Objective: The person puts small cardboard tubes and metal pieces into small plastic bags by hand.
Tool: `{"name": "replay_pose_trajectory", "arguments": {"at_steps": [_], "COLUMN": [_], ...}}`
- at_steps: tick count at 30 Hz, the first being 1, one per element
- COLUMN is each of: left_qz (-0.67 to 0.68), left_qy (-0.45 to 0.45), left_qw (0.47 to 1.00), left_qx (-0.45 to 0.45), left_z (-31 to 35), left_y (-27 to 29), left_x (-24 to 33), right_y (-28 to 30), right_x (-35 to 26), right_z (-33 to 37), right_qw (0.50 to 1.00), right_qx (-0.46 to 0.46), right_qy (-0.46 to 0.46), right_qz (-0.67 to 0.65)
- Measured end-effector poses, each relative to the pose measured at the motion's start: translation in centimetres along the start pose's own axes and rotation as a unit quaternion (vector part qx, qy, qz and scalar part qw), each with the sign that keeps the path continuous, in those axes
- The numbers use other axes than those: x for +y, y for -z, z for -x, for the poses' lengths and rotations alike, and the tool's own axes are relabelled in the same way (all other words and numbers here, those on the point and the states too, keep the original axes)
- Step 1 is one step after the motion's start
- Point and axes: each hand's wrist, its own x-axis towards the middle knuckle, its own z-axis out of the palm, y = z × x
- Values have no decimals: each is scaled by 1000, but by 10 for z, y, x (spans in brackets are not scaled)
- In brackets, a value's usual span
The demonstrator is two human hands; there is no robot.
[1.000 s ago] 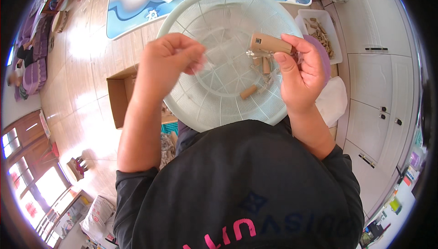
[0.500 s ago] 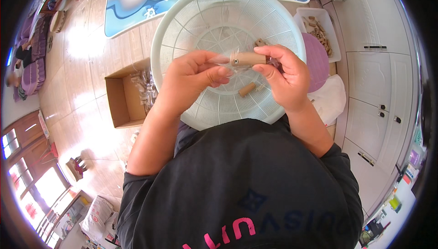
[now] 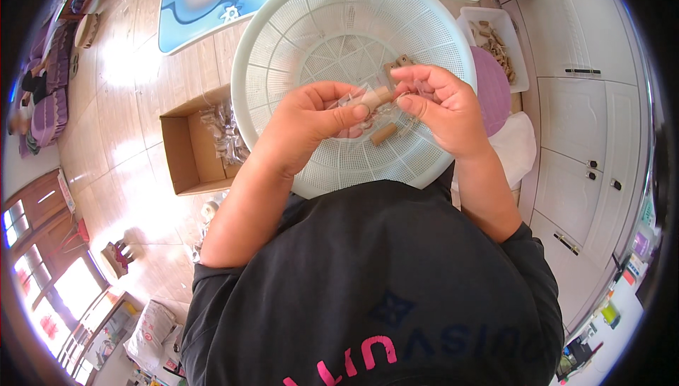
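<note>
A small tan cylinder, partly wrapped in clear plastic, is pinched between the thumb and fingers of my left hand. At the cylinder's right end, my right hand has its thumb and fingertips closed on crinkled clear plastic. Both hands are above a large pale green mesh basket. Below them in the basket lies a loose tan cylinder. More tan pieces lie behind my right fingertips, partly hidden.
Left of the basket, a cardboard box holds plastic-wrapped pieces. On the right are a white tray of tan pieces, a purple disc and a white bag. A blue-patterned table stands beyond; white cabinets line the right.
The cylinder has gone from my right fingers into my left hand's grip and now tilts up to the right. My right fingers have slid off its end onto plastic.
</note>
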Motion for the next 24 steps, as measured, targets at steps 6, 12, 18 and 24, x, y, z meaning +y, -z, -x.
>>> {"name": "replay_pose_trajectory", "arguments": {"at_steps": [6,12,18,24], "left_qz": [-16,40,55,-24], "left_qy": [2,-12,-72,-95], "left_qw": [1000,999,996,994], "left_qx": [-21,-8,-8,41], "left_z": [-3,-4,-8,-7], "left_y": [-2,-3,-8,-12], "left_x": [-1,-5,-10,-12], "right_y": [-4,-10,-16,-14], "right_x": [2,5,14,11], "right_z": [0,1,3,1], "right_qw": [955,967,997,996], "right_qx": [-31,98,62,43], "right_qy": [164,163,-45,-45], "right_qz": [246,171,19,60]}}
